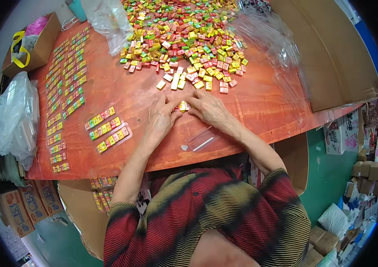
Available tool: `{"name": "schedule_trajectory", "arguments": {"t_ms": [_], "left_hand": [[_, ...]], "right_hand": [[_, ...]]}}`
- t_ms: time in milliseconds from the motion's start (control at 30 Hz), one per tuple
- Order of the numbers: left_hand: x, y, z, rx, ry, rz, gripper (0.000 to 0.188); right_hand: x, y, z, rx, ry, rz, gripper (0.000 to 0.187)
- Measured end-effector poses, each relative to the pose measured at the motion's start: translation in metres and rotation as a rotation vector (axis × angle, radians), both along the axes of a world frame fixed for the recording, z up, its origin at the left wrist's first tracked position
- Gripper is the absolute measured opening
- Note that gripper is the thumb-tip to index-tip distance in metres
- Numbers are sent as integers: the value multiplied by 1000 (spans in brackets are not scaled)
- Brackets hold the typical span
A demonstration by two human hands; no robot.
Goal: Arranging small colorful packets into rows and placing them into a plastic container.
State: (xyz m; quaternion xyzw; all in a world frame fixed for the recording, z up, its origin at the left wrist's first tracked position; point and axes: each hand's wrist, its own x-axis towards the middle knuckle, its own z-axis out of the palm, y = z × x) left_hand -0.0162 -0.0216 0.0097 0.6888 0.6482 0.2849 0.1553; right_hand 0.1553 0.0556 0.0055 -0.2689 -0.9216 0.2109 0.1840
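Observation:
My left hand point(161, 119) and my right hand point(207, 108) meet at the middle of a reddish wooden table point(122, 89). Their fingertips pinch a small row of coloured wrapped blocks point(182, 106) between them. A big heap of red, yellow and green wrapped blocks point(184, 35) lies just beyond the hands. An empty narrow clear sleeve point(200, 140) lies on the table below my right wrist. Three filled clear sleeves point(107, 129) rest to the left of my left hand.
Several filled sleeves point(64, 93) lie in rows along the table's left side. Clear plastic bags point(109, 20) sit at the back, another bag point(13, 118) hangs at left. Cardboard sheets point(331, 53) lean at right. A box point(86, 213) with filled sleeves stands under the table.

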Motion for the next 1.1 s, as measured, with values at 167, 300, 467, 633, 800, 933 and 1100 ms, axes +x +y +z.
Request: {"name": "schedule_trajectory", "arguments": {"t_ms": [167, 300, 467, 633, 800, 933, 1100], "left_hand": [[17, 6, -1, -5, -37, 6, 43], [19, 9, 2, 50, -33, -15, 47], [13, 8, 1, 45, -50, -31, 48], [17, 11, -2, 31, -84, -57, 48], [22, 13, -1, 27, 26, -24, 41], [29, 16, -2, 99, 98, 2, 36], [17, 9, -5, 121, 60, -3, 34]], "right_hand": [[12, 1, 10, -45, -97, -56, 32], [14, 12, 32, -43, -292, -203, 30], [-33, 63, 22, 194, -74, -501, 27], [-55, 93, 1, 289, 47, -499, 24], [-32, 80, 14, -5, 184, -432, 21], [-1, 40, 17, -137, 418, -300, 16], [-2, -6, 9, -147, 269, -238, 17]]}}
